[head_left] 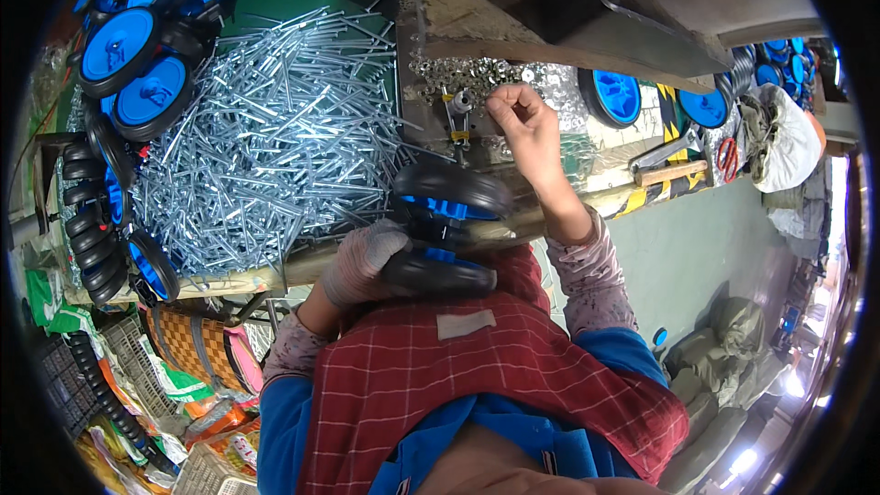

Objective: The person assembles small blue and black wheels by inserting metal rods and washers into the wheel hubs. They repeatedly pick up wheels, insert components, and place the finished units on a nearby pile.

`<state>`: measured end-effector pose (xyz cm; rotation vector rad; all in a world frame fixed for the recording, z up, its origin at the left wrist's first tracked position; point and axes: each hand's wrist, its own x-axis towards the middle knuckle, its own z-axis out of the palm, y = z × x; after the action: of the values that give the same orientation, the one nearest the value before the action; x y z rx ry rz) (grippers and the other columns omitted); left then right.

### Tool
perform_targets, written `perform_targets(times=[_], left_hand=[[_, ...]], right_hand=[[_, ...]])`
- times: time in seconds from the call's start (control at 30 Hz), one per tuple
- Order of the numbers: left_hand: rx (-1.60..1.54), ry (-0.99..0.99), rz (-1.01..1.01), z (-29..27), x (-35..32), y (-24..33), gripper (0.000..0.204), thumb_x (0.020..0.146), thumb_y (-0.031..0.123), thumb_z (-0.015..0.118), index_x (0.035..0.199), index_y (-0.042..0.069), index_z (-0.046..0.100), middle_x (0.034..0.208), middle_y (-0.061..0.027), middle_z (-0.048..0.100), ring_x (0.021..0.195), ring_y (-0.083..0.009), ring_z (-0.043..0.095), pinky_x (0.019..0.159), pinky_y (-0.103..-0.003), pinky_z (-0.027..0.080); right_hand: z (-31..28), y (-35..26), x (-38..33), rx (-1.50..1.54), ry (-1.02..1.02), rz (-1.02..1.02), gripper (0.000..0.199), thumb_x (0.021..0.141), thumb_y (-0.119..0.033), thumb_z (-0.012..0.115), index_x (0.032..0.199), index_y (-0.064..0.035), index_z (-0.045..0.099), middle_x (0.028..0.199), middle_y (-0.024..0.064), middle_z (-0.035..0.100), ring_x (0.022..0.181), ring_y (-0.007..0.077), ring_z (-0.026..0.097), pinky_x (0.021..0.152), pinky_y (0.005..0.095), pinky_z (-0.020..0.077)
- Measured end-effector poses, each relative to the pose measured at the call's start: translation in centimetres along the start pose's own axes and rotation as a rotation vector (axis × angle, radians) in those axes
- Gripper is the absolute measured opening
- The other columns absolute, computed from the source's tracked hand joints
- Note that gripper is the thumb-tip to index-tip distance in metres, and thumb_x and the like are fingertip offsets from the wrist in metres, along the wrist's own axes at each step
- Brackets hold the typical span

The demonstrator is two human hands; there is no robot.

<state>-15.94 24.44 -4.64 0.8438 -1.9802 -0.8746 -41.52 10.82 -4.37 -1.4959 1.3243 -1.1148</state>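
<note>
My left hand (365,263), in a light knitted glove, is closed on a pair of black-tyred wheels (442,273) with blue hubs, joined by a dark middle piece. The pair sits against the table's front edge, close to my apron. My bare right hand (526,126) is raised above the table, thumb and forefinger pinched together; whatever they hold is too small to make out. Just left of those fingers stands a small metal fixture (460,110) with yellow parts. Behind it lie many small metal nuts or washers (490,73). A wide heap of long silver bolts or pins (266,147) covers the left of the table.
Blue-hubbed wheels (119,48) are piled along the left edge. To the right lie another wheel (616,97), a wooden-handled hammer (674,172) and red-handled scissors (727,159). A dark metal beam (568,27) overhangs the back. A woven basket (194,348) stands below left.
</note>
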Motion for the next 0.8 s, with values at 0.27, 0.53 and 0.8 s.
perform_targets(times=[0.27,0.53,0.8], left_hand=[[0.034,-0.024,-0.077,0.1,0.2,0.5,0.054,0.055,0.027,0.09,0.092,0.006,0.056,0.078,-0.0116,0.064,0.066,-0.0307,0.064,0.056,-0.038,0.05],[0.031,-0.094,-0.43,-1.8,2.2,2.9,0.064,0.062,0.028,0.09,0.108,0.003,0.053,0.09,-0.0162,0.066,0.082,-0.0304,0.068,0.07,-0.039,0.055],[-0.381,0.127,-0.433,-4.4,15.1,1.4,0.048,0.092,0.026,0.063,0.127,-0.004,0.049,0.11,-0.0109,0.062,0.1,-0.0149,0.057,0.09,-0.03,0.047]], right_hand=[[1.4,-1.5,0.9,-0.016,-0.019,0.106,0.009,0.092,-0.008,0.065,0.092,0.0008,0.067,0.071,-0.0036,0.061,0.061,0.0022,0.051,0.054,0.019,0.0412],[-1.8,0.0,-1.3,0.057,-0.155,-0.02,0.02,0.097,-0.014,0.057,0.106,0.0015,0.064,0.089,0.0078,0.069,0.082,0.0117,0.065,0.07,0.027,0.0501],[0.6,2.3,-0.3,0.011,0.052,-0.259,0.03,0.098,-0.019,0.049,0.116,0.0044,0.054,0.097,0.0145,0.069,0.083,0.0256,0.067,0.074,0.0358,0.0556]])
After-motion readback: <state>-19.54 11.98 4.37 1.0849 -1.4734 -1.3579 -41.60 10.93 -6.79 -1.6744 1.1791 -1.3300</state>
